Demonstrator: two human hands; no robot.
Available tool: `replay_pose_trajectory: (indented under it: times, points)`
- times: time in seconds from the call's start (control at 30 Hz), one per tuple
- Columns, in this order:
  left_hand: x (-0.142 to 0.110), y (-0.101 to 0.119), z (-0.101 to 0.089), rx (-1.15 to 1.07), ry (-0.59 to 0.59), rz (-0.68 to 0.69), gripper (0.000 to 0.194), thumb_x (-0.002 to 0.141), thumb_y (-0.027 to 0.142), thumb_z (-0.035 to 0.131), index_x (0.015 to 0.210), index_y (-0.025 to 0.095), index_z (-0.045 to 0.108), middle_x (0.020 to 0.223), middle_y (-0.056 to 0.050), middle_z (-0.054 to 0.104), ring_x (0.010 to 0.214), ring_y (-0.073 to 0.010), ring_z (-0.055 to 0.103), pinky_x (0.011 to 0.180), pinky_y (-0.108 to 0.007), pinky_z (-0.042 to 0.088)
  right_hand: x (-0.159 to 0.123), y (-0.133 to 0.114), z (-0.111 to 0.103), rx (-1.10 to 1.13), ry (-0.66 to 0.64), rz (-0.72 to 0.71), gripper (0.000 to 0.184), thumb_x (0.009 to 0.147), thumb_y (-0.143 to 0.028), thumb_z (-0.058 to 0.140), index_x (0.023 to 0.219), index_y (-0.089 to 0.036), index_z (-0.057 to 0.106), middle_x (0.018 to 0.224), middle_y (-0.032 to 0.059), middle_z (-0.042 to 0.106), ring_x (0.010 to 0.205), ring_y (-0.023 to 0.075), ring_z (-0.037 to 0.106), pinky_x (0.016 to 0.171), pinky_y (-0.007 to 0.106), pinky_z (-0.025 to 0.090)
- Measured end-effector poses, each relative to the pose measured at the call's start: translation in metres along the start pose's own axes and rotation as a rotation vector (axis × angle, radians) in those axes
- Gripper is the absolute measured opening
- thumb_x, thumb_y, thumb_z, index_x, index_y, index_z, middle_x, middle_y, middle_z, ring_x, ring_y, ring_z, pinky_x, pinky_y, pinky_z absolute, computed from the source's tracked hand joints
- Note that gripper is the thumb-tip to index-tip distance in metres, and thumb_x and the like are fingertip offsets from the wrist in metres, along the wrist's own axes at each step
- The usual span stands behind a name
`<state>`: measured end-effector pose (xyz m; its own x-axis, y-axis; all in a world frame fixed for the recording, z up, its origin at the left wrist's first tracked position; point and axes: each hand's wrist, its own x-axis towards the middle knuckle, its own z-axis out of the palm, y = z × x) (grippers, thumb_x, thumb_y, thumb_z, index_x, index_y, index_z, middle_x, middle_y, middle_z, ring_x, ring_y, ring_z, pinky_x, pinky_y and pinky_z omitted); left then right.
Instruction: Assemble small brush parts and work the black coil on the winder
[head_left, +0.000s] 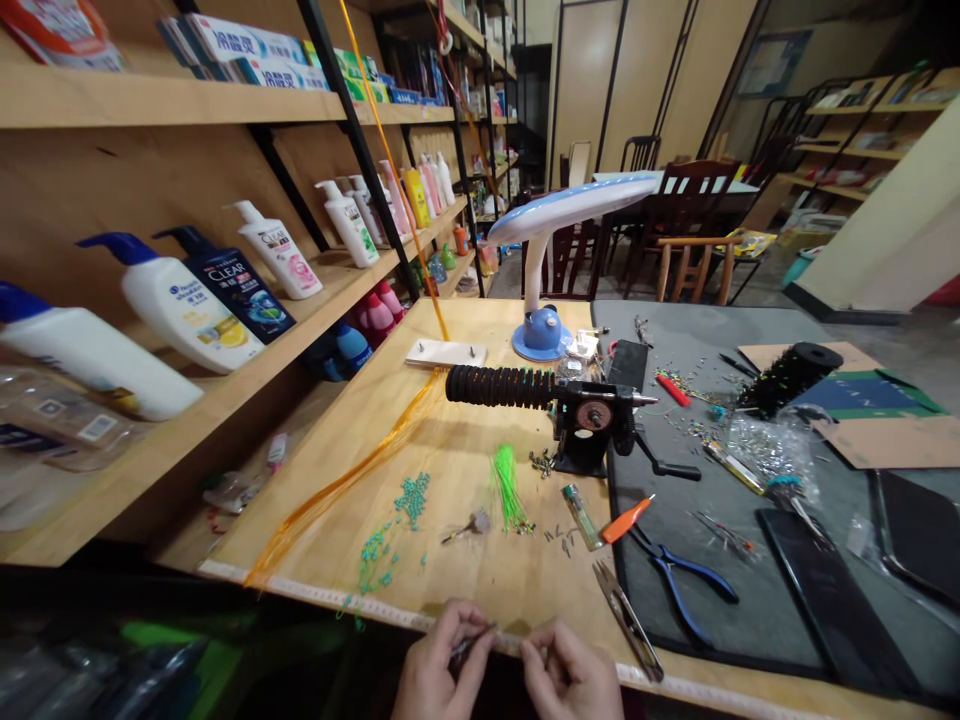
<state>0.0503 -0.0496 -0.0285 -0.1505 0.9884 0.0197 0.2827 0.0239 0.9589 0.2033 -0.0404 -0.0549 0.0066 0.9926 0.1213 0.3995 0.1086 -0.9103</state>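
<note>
Both hands meet at the near edge of the wooden table. My left hand is closed in a pinch on a thin dark metal tool or wire that points right. My right hand is closed too, its fingertips pinching something too small to make out, close to the tip of that piece. Teal beads lie scattered in front of my left hand. A bundle of green wires lies further in. Small thread snips rest just right of my right hand.
A black hand-crank winder stands mid-table, with a blue desk lamp behind it. Blue-handled pliers and an orange tool lie on the grey mat. Orange strands run down the left side. Shelves of shampoo bottles line the left wall.
</note>
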Motion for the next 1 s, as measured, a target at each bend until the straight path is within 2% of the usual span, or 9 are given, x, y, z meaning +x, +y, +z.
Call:
replay_pose_trajectory:
  times: [0.3, 0.47, 0.57, 0.67, 0.83, 1.0]
  points:
    - [-0.003, -0.008, 0.000, 0.074, 0.032, 0.149, 0.018, 0.091, 0.040, 0.055, 0.087, 0.024, 0.061, 0.071, 0.000, 0.071, 0.064, -0.0149, 0.070, 0.063, -0.018, 0.053, -0.001, 0.005, 0.002, -0.060, -0.008, -0.034, 0.034, 0.088, -0.038, 0.052, 0.060, -0.019, 0.059, 0.049, -0.0098, 0.026, 0.042, 0.0093, 0.027, 0.043, 0.025, 0.020]
    - [-0.004, -0.011, 0.000, 0.137, 0.025, 0.209, 0.015, 0.092, 0.038, 0.054, 0.090, 0.026, 0.062, 0.074, -0.001, 0.072, 0.067, -0.0158, 0.071, 0.064, -0.019, 0.055, 0.003, 0.004, -0.003, -0.045, -0.134, -0.062, 0.029, 0.089, -0.036, 0.055, 0.069, -0.017, 0.067, 0.048, -0.0071, 0.039, 0.042, 0.0098, 0.035, 0.042, 0.023, 0.024]
    - [-0.005, -0.012, 0.002, 0.134, 0.025, 0.229, 0.012, 0.092, 0.036, 0.054, 0.092, 0.027, 0.062, 0.076, -0.001, 0.072, 0.069, -0.0161, 0.073, 0.066, -0.019, 0.056, 0.002, 0.003, -0.003, 0.011, -0.105, 0.017, 0.034, 0.089, -0.042, 0.055, 0.072, -0.017, 0.070, 0.048, -0.0057, 0.044, 0.042, 0.0102, 0.036, 0.044, 0.024, 0.026]
    - [-0.006, -0.011, 0.004, 0.093, 0.016, 0.241, 0.009, 0.093, 0.035, 0.054, 0.093, 0.028, 0.059, 0.077, 0.000, 0.072, 0.071, -0.0156, 0.073, 0.068, -0.018, 0.056, 0.002, 0.004, 0.000, 0.089, -0.144, 0.097, 0.037, 0.087, -0.049, 0.056, 0.076, -0.017, 0.073, 0.050, -0.0037, 0.048, 0.044, 0.0108, 0.038, 0.044, 0.024, 0.026]
    - [-0.006, -0.010, 0.005, 0.084, -0.008, 0.262, 0.007, 0.093, 0.033, 0.053, 0.092, 0.027, 0.059, 0.077, 0.000, 0.071, 0.070, -0.0151, 0.073, 0.068, -0.018, 0.056, 0.000, 0.009, 0.008, 0.211, -0.156, 0.217, 0.047, 0.081, -0.060, 0.058, 0.079, -0.016, 0.075, 0.050, -0.0056, 0.038, 0.046, 0.0106, 0.032, 0.046, 0.025, 0.023]
    - [-0.005, -0.008, 0.004, 0.104, -0.045, 0.284, 0.008, 0.093, 0.032, 0.053, 0.091, 0.027, 0.059, 0.076, 0.000, 0.070, 0.068, -0.0137, 0.071, 0.066, -0.017, 0.055, 0.001, 0.009, 0.011, 0.372, -0.188, 0.306, 0.055, 0.076, -0.067, 0.059, 0.082, -0.015, 0.076, 0.052, -0.0062, 0.036, 0.049, 0.0106, 0.029, 0.048, 0.026, 0.021]
